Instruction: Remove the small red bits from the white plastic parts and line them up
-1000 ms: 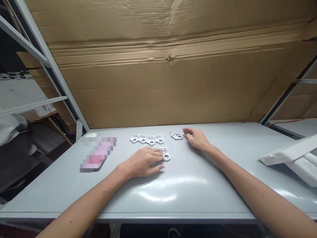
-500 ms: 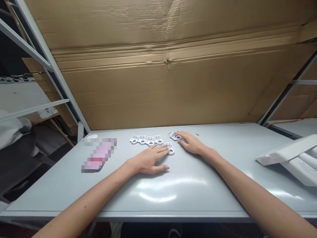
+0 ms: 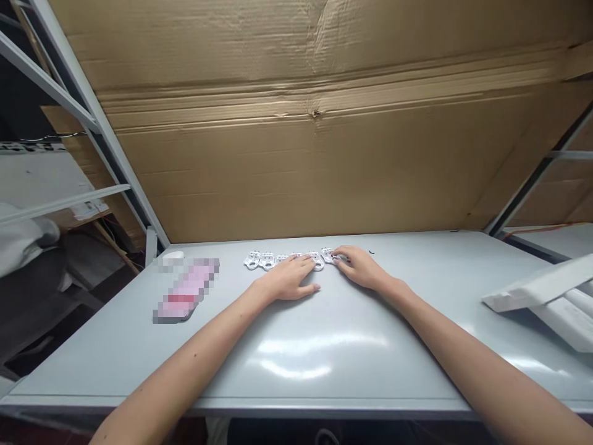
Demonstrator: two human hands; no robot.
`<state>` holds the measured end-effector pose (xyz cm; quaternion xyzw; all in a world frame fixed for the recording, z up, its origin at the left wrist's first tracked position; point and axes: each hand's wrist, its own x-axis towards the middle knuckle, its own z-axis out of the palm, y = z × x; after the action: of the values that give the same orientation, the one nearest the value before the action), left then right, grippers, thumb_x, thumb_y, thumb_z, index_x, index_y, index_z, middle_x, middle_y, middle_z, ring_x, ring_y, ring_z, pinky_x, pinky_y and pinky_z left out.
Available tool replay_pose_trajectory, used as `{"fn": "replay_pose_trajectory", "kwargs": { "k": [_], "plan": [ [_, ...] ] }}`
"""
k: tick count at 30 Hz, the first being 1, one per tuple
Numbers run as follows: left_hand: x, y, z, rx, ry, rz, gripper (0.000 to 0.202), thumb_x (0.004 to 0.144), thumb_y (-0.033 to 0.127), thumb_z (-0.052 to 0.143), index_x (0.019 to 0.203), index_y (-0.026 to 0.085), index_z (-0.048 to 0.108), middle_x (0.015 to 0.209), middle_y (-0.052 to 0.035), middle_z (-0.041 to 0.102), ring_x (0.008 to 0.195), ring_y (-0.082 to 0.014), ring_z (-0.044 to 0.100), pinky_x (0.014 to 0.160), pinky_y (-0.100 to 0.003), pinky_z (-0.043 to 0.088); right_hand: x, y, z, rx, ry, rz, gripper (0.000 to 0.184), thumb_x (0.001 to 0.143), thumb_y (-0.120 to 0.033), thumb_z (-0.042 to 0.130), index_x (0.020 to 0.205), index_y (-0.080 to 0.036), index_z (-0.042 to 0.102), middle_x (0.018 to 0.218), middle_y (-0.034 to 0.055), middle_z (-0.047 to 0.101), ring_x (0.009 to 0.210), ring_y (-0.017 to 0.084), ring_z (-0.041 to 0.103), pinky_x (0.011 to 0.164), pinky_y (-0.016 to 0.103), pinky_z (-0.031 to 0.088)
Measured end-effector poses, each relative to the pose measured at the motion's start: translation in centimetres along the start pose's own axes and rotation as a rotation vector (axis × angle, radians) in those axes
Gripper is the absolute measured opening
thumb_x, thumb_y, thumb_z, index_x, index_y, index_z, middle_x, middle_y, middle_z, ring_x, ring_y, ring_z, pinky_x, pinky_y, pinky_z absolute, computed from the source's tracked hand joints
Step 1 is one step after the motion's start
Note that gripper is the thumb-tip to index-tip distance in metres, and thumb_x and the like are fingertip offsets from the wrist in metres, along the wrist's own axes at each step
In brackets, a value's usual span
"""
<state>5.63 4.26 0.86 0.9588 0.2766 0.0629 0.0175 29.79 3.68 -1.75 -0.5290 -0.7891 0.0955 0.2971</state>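
Note:
Several small white plastic parts (image 3: 259, 261) lie in a row near the far edge of the grey table (image 3: 324, 346). My left hand (image 3: 287, 281) rests flat on the table with its fingers stretched out, the fingertips touching one white part (image 3: 317, 262) at the right end of the row. My right hand (image 3: 359, 269) lies beside it, fingers curled loosely, with the fingertips on another white part (image 3: 328, 256). Neither hand lifts anything.
A pink phone-like object (image 3: 185, 290) and a small white oval thing (image 3: 172, 254) lie at the table's left. White foam pieces (image 3: 542, 296) sit at the right edge. A cardboard wall (image 3: 315, 136) stands behind the table; a metal shelf frame (image 3: 78, 117) rises at left.
My left hand has slid one white part away from me into line with the row. My right hand has pushed the other part leftward to join it.

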Motion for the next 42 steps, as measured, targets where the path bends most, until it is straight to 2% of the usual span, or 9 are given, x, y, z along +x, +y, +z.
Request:
{"fn": "replay_pose_trajectory", "kwargs": {
  "k": [3, 7, 10, 13, 16, 19, 25, 33, 42],
  "plan": [
    [-1.6, 0.8, -0.5, 0.022, 0.020, 0.046, 0.051, 0.098, 0.047, 0.049, 0.136, 0.013, 0.049, 0.147, -0.0178, 0.047, 0.140, -0.0307, 0.039, 0.117, -0.044, 0.026, 0.2, 0.2, 0.3, -0.046, 0.030, -0.019, 0.026, 0.092, -0.032, 0.049, 0.109, -0.021, 0.066, 0.123, 0.0117, 0.064, 0.115, 0.029, 0.058, 0.099, 0.044, 0.046],
    [-5.1, 0.9, -1.2, -0.014, 0.054, 0.125, 0.033, 0.099, 0.041, 0.050, 0.121, 0.019, 0.061, 0.135, -0.0128, 0.058, 0.128, -0.0289, 0.052, 0.111, -0.042, 0.036, 0.3, 0.4, 1.0, -0.036, -0.015, -0.042, 0.040, 0.094, -0.033, 0.046, 0.131, -0.022, 0.053, 0.141, 0.0127, 0.054, 0.132, 0.030, 0.047, 0.111, 0.047, 0.037],
    [-7.2, -0.1, -1.4, -0.079, 0.119, 0.060, 0.027, 0.100, 0.037, 0.048, 0.114, 0.020, 0.065, 0.128, -0.0113, 0.062, 0.119, -0.0263, 0.059, 0.103, -0.039, 0.044, 0.3, 0.5, 1.3, -0.012, -0.101, -0.018, 0.045, 0.094, -0.033, 0.044, 0.137, -0.022, 0.049, 0.146, 0.0129, 0.049, 0.136, 0.031, 0.043, 0.114, 0.049, 0.033],
    [-8.0, -0.9, -1.7, -0.110, 0.184, -0.037, 0.029, 0.100, 0.035, 0.047, 0.117, 0.020, 0.064, 0.128, -0.0110, 0.063, 0.118, -0.0251, 0.060, 0.101, -0.039, 0.046, 0.2, 0.2, 1.0, 0.007, -0.079, 0.023, 0.048, 0.094, -0.035, 0.046, 0.141, -0.024, 0.046, 0.144, 0.0127, 0.052, 0.134, 0.033, 0.046, 0.111, 0.050, 0.036],
    [-8.1, -1.0, -1.8, -0.147, 0.244, -0.074, 0.030, 0.100, 0.035, 0.047, 0.120, 0.020, 0.064, 0.129, -0.0097, 0.063, 0.121, -0.0248, 0.057, 0.104, -0.040, 0.045, 0.1, -0.8, 0.4, -0.002, 0.017, 0.038, 0.053, 0.093, -0.037, 0.050, 0.144, -0.023, 0.043, 0.142, 0.0149, 0.052, 0.131, 0.035, 0.048, 0.108, 0.052, 0.039],
    [-7.9, -0.9, -1.5, -0.158, 0.253, -0.066, 0.030, 0.100, 0.035, 0.048, 0.120, 0.019, 0.064, 0.126, -0.0104, 0.065, 0.117, -0.0251, 0.059, 0.101, -0.040, 0.047, -0.5, -3.2, 0.3, 0.010, 0.047, -0.079, 0.056, 0.092, -0.037, 0.054, 0.145, -0.024, 0.042, 0.142, 0.0136, 0.052, 0.130, 0.033, 0.049, 0.107, 0.050, 0.040],
    [-7.5, -1.0, -0.1, -0.089, 0.298, -0.084, 0.038, 0.096, 0.036, 0.053, 0.128, 0.015, 0.058, 0.127, -0.0142, 0.063, 0.121, -0.0289, 0.056, 0.104, -0.045, 0.046, -2.0, -7.7, 1.6, 0.078, -0.197, -0.345, 0.050, 0.089, -0.039, 0.062, 0.136, -0.025, 0.052, 0.126, 0.0126, 0.063, 0.116, 0.030, 0.058, 0.096, 0.048, 0.050],
    [-6.8, -0.6, 0.7, -0.044, 0.323, -0.136, 0.047, 0.092, 0.045, 0.060, 0.130, 0.017, 0.058, 0.137, -0.0145, 0.057, 0.134, -0.0323, 0.045, 0.113, -0.050, 0.036, -1.6, -6.8, 1.9, 0.137, -0.089, -0.336, 0.020, 0.094, -0.033, 0.055, 0.107, -0.023, 0.067, 0.112, 0.0101, 0.067, 0.105, 0.026, 0.062, 0.092, 0.042, 0.051],
    [-6.4, -0.2, 1.3, -0.108, 0.260, -0.128, 0.043, 0.094, 0.047, 0.060, 0.128, 0.022, 0.063, 0.146, -0.0140, 0.048, 0.143, -0.0353, 0.032, 0.115, -0.054, 0.032, -1.6, -6.9, 2.5, 0.096, -0.107, -0.311, 0.015, 0.094, -0.023, 0.053, 0.096, -0.021, 0.068, 0.099, 0.0081, 0.069, 0.093, 0.022, 0.062, 0.082, 0.036, 0.051]
  ]
}}
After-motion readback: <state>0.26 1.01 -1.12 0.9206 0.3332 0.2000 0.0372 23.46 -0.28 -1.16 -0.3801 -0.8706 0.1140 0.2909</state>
